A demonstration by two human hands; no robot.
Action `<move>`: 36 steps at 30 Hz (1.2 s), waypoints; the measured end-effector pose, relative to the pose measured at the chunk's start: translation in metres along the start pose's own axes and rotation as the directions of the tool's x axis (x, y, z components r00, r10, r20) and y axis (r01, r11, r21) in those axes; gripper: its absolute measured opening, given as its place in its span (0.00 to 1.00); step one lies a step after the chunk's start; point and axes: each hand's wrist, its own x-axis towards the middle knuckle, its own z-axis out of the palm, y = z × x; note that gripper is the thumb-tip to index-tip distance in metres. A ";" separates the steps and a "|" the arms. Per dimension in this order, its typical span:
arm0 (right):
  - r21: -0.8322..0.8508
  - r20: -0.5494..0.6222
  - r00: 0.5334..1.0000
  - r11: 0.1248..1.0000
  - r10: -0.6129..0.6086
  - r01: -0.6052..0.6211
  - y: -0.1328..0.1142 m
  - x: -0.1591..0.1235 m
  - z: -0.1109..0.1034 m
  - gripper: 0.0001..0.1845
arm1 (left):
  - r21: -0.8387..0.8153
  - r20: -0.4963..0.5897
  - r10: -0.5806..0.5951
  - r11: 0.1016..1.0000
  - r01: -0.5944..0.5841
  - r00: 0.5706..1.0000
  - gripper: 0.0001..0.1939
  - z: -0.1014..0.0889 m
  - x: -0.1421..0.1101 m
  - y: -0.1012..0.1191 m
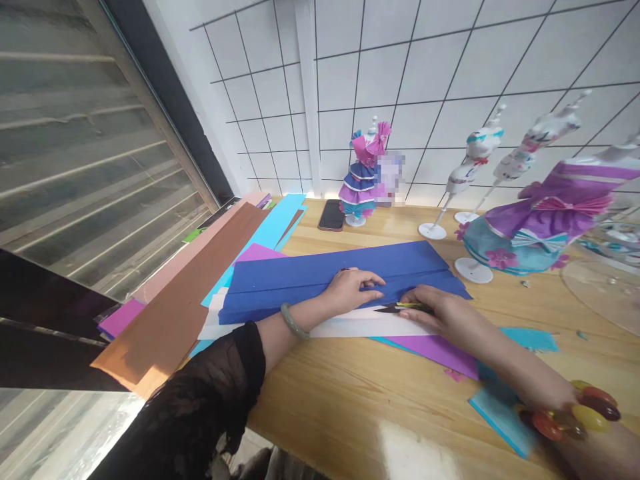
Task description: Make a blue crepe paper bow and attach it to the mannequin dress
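Observation:
A wide sheet of dark blue paper (320, 270) with fold lines lies across the table. My left hand (353, 290) rests on its front part, fingers apart and slightly bent, holding nothing. Close to the right, my right hand (430, 308) is closed around scissors (393, 309) with dark pointed blades and a bit of yellow. The blades point left along the front edge of the blue paper; their handles are hidden in my hand. Beneath the blue sheet, white paper (370, 325) sticks out toward me, with purple paper (445, 353) under that.
Brown paper strips (200, 287) and light blue paper (275, 223) are piled at left. A phone (332, 215) lies behind, near a small dress form in a ruffled dress (360, 183). More dress forms (530, 220) stand at right. Turquoise scraps (505, 413) lie near my right forearm.

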 end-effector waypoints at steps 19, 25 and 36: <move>-0.074 -0.029 0.999 0.997 -0.033 0.031 -0.005 0.006 0.006 0.16 | -0.001 -0.024 0.006 1.000 -0.006 1.000 0.15 0.002 0.001 -0.005; -0.060 -0.019 1.000 0.998 -0.025 0.024 -0.007 0.005 0.005 0.16 | 0.018 -0.008 0.010 1.000 -0.010 1.000 0.16 0.003 0.001 -0.005; -0.055 0.014 1.000 0.998 0.002 -0.001 -0.008 0.004 0.005 0.19 | 0.151 0.256 0.183 0.962 -0.226 0.949 0.13 -0.047 -0.002 -0.002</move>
